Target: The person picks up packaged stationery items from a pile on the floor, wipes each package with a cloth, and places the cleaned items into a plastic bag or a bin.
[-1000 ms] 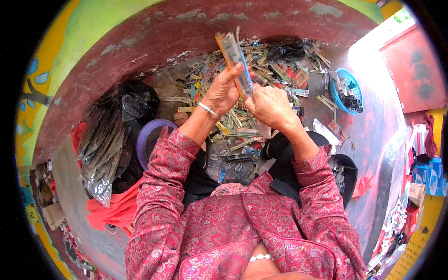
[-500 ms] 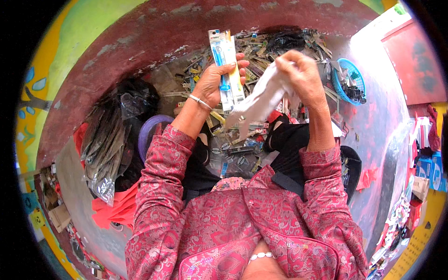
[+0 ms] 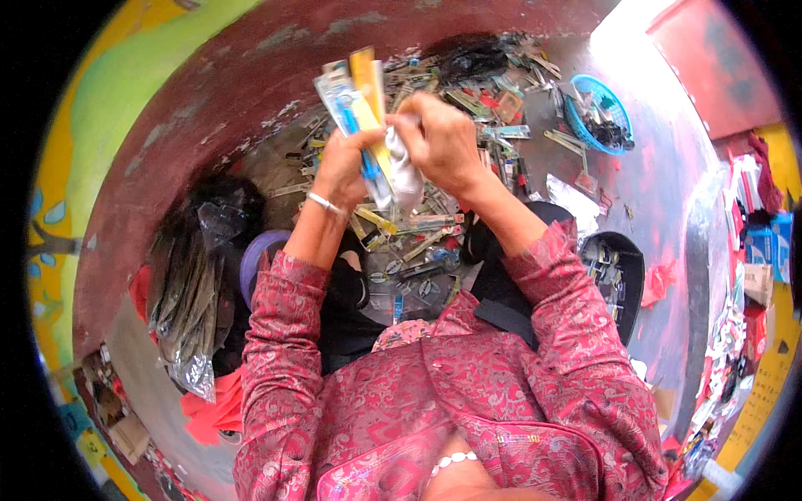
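My left hand point(image 3: 341, 165) is closed round a small fanned bunch of long, narrow packs point(image 3: 337, 93). One is clear and white with a slim blue stick-like item inside; another is yellow. Beside it my right hand point(image 3: 444, 144) grips a crumpled white cloth point(image 3: 406, 174), which lies against the right side of the packs. The right hand's fingertips meet the packs, and both hands are slightly blurred. Below them, many similar loose narrow packs point(image 3: 428, 224) cover the floor between my legs.
A blue plastic basket point(image 3: 620, 108) with black and clear scraps stands at right. Near my right leg sits a black tub point(image 3: 633, 280) of small packs. Left are dark plastic bags point(image 3: 188, 280), a purple round rim point(image 3: 252, 263) and red cloth point(image 3: 219, 407). A maroon-painted wall point(image 3: 251, 58) curves behind.
My right hand has moved left with the white cloth, bringing it against the packs. My left hand has shifted left and a little down, and the packs now fan out and tilt left.
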Motion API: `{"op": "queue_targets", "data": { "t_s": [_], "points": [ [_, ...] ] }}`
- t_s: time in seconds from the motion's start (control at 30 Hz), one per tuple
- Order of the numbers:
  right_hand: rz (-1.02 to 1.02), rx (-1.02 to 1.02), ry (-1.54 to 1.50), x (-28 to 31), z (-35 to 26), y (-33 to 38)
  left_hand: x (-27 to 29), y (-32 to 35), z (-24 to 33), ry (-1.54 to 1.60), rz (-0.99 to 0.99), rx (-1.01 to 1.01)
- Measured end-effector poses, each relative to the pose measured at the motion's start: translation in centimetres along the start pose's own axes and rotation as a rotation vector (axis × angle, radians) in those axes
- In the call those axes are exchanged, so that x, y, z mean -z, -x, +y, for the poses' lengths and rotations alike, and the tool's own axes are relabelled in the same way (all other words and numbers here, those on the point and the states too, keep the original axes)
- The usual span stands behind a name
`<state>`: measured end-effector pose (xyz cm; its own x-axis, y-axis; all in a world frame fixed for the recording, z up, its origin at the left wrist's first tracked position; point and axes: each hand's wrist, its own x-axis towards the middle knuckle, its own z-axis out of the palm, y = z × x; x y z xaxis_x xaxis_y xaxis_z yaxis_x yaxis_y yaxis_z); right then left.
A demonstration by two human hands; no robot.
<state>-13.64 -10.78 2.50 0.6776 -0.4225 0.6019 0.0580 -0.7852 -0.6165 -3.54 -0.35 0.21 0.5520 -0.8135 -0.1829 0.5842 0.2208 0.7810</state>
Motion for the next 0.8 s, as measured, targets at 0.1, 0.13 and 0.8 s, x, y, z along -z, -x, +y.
{"op": "queue_targets", "data": {
  "t_s": [0.1, 0.13, 0.8],
  "points": [
    [-0.403, 0.141, -0.096, 0.6, -1.4, 2.0, 2.6, -1.5, 1.3, 0.155, 0.153, -0.045],
    [-0.599, 0.067, -0.159, 1.6, -0.9, 1.6, 3.1, -1.4, 1.5, 0.174, 0.107, -0.028],
    [0.133, -0.451, -1.375, 6.0, 0.8, -2.7, 6.0, -3.7, 2.2, 0.585, 0.419, -0.113]
  ]
}}
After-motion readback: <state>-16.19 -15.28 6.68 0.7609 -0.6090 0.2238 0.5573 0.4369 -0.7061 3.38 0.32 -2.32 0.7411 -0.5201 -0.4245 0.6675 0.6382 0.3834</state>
